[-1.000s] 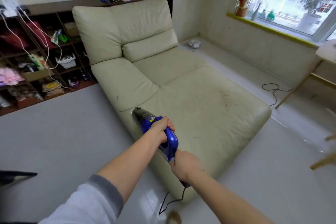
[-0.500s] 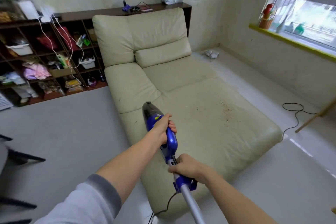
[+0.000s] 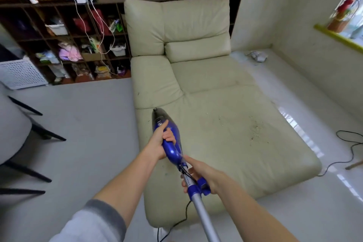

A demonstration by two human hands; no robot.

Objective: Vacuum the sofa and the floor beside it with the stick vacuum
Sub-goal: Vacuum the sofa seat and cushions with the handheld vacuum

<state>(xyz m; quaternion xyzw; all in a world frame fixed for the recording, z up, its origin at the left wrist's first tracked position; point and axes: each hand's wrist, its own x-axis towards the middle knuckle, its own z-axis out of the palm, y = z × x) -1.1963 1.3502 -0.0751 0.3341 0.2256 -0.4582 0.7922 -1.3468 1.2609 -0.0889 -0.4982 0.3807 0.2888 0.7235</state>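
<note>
Holding: stick vacuum in both of my hands, above the near end of the sofa
Left hand: my left hand grips the blue handle, fingers curled round it, thumb lying along the top toward the dark nose
Right hand: my right hand is wrapped round the joint where the blue body meets the silver tube, fingers clenched on it
Vacuum pose: dark nose points away from me toward the backrest; the tube slants down past my right forearm and leaves the picture at the bottom edge
Floor head: out of view, so I cannot tell where it rests
Cord: a black cord hangs from the body and trails onto the floor at the sofa's near corner
Sofa: cream chaise, with dark crumbs scattered on the seat to the right of the vacuum
Behind: dark cubby shelf against the wall
Left edge: chair legs on the grey floor
</note>
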